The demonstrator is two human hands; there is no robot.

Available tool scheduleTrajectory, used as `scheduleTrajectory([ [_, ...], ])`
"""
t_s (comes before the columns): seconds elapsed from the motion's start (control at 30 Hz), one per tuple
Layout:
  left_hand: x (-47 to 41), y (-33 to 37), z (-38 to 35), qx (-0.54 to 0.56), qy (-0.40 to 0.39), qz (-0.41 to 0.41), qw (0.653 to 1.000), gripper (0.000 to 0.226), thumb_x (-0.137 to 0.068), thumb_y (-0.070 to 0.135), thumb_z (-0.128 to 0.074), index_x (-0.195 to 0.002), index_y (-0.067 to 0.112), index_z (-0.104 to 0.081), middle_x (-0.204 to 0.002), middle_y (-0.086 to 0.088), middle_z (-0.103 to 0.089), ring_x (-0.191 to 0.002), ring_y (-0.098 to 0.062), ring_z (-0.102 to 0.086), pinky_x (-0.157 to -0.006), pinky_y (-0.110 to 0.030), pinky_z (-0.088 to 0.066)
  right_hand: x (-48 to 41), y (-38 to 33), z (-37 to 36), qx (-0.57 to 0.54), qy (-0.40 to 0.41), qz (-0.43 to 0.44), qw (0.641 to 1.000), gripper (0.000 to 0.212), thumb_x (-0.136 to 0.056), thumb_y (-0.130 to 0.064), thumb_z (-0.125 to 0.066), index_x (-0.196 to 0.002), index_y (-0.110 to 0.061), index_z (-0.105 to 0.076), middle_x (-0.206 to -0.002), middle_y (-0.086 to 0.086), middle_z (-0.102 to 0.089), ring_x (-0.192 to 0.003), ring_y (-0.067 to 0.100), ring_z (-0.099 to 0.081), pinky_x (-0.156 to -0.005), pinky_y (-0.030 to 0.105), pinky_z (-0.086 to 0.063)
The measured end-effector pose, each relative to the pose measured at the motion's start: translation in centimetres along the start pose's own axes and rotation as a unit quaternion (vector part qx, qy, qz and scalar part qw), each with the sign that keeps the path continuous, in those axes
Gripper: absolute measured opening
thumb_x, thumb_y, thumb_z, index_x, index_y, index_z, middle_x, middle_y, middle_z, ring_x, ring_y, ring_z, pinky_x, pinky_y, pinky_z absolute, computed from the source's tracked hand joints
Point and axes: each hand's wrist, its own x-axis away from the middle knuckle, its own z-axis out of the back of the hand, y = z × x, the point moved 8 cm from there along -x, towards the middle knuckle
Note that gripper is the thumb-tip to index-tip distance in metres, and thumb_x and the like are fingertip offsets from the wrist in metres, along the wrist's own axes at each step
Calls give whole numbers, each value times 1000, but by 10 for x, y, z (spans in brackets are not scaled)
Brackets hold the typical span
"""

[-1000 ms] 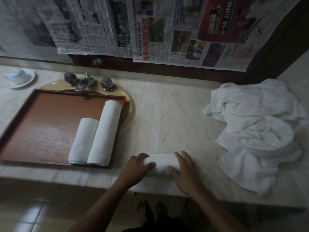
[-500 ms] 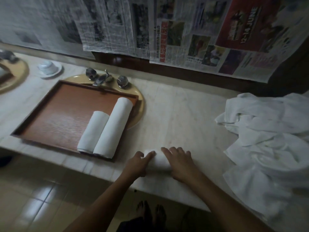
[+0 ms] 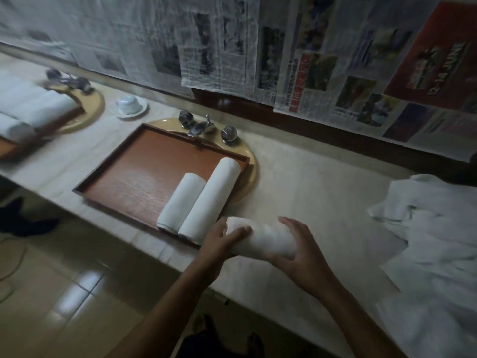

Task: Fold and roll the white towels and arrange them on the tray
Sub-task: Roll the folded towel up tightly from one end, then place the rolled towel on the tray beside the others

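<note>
A rolled white towel (image 3: 265,240) is lifted just above the marble counter's front edge. My left hand (image 3: 222,241) grips its left end and my right hand (image 3: 299,249) cups its right end. To the left, a brown wooden tray (image 3: 134,177) lies over a yellow sink. Two rolled towels lie side by side at the tray's right: a short one (image 3: 180,200) and a longer one (image 3: 211,197). A heap of loose white towels (image 3: 433,228) sits on the counter at the right.
The sink tap and two knobs (image 3: 206,126) stand behind the tray. A small white dish with a cup (image 3: 130,105) sits further left. A second tray with rolled towels (image 3: 23,117) lies at the far left. Newspaper covers the wall. Tiled floor lies below the counter edge.
The rolled towel has come up off the counter in both hands and moved left toward the tray. The camera view swung left, showing the second tray.
</note>
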Motion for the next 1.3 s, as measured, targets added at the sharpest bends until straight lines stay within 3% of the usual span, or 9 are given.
scheduleTrajectory([
  [0.07, 5, 28, 20, -8, -11, -41, 999, 57, -75, 42, -85, -125, 25, -64, -124, -7, -69, -114, -30, -67, -93, -55, -59, -4, -7, 0, -149, 21, -93, 984, 99, -66, -65, -82, -150, -41, -37, -142, -17, -44, -125, 6, -48, -85, 14, -47],
  [0.23, 10, 80, 70, -59, -22, -105, 992, 50, -73, 38, -84, -116, 22, -64, -114, -9, -70, -107, -31, -69, -84, -51, -61, -30, -42, -59, -421, -122, -180, 881, 105, -43, -57, -99, -136, -31, -57, -129, 5, -70, -117, 27, -68, -98, 56, -56],
  [0.4, -1, 107, 133, -35, -27, -111, 993, 59, -64, 28, -87, -113, 7, -60, -106, -7, -71, -97, -21, -68, -76, -38, -57, -75, -96, -94, -535, -98, -128, 830, 82, -63, -22, -93, -137, -9, -60, -132, 18, -66, -120, 34, -66, -90, 46, -58],
  [0.53, -14, 125, 191, -47, -14, -125, 991, 52, -65, 25, -87, -108, 8, -64, -104, -7, -72, -93, -18, -67, -72, -33, -55, -120, -142, -115, -457, -61, -83, 884, 47, -75, -15, -79, -121, -13, -71, -117, 10, -74, -112, 29, -69, -95, 43, -58],
  [0.8, -56, 107, 279, -99, -16, -9, 995, 50, -79, 37, -73, -121, 15, -59, -112, -12, -72, -98, -31, -74, -76, -43, -62, -226, -199, -181, -99, -26, -124, 987, 75, -66, -70, -80, -124, -27, -60, -119, -7, -66, -105, 13, -65, -93, 37, -55],
  [0.97, -99, 77, 301, -264, -41, 48, 962, 45, -75, 47, -54, -112, 22, -64, -108, -4, -70, -97, -25, -69, -84, -52, -58, -266, -196, -228, 109, -85, -178, 974, 99, -67, -80, -72, -140, -17, -50, -140, 3, -57, -120, 25, -59, -101, 43, -50],
  [1.13, -105, 81, 286, -413, -63, 17, 908, 29, -94, 44, -34, -92, 23, -54, -97, -1, -61, -94, -27, -58, -86, -42, -47, -284, -198, -251, 314, -146, -179, 921, 84, -85, -79, -56, -144, -20, -54, -157, 9, -45, -147, 32, -36, -121, 58, -13],
  [1.2, -114, 86, 284, -437, -47, 7, 898, 13, -99, 25, -43, -104, 22, -54, -98, -7, -63, -89, -28, -58, -77, -41, -46, -289, -195, -256, 350, -148, -188, 905, 84, -86, -82, -50, -143, -20, -57, -158, 12, -43, -148, 35, -32, -122, 59, -7],
  [1.3, -124, 97, 275, -439, -59, -45, 895, 60, -89, 14, -48, -142, 40, -39, -100, 2, -62, -85, -20, -61, -72, -37, -46, -288, -189, -249, 359, -138, -216, 897, 91, -87, -85, -41, -147, -18, -53, -161, 17, -37, -152, 39, -26, -123, 57, -7],
])
